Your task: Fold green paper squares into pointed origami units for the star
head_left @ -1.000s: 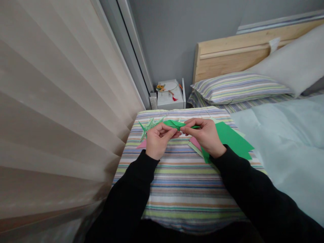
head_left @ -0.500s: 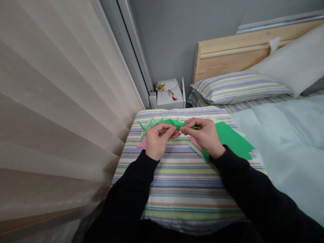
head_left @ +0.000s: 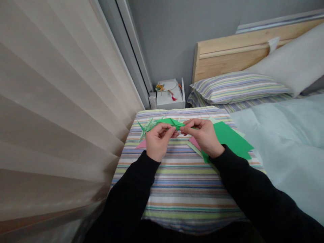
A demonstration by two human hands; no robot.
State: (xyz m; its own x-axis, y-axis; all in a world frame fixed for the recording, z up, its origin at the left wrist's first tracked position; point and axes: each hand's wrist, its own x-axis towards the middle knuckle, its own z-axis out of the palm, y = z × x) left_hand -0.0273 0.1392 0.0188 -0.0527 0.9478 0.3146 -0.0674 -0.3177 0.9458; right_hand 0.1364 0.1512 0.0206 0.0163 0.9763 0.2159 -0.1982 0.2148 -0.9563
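Note:
A folded piece of green paper point(head_left: 174, 122) is held up between both hands over the striped cloth. My left hand point(head_left: 158, 141) pinches its left part with thumb and fingers, and my right hand point(head_left: 202, 135) pinches its right part. The fingers hide some of the folds. Light green folded paper shapes with pointed tips point(head_left: 145, 129) lie just beyond my left hand. Beside it a pink paper point(head_left: 141, 144) shows in part. Under and beyond my right wrist lie flat green sheets point(head_left: 231, 140), with pale green and pink paper edges point(head_left: 194, 143) sticking out.
The striped cloth point(head_left: 187, 189) covers the table in front of me. A pleated curtain point(head_left: 71, 101) hangs close on the left. On the right is a bed with a pale blue cover point(head_left: 288, 135) and a striped pillow point(head_left: 240, 88). A white nightstand point(head_left: 168, 99) with small items stands behind.
Both hands stay almost in place, still gripping the folded green paper. Its right tip, seen past my right fingers before, shows less now.

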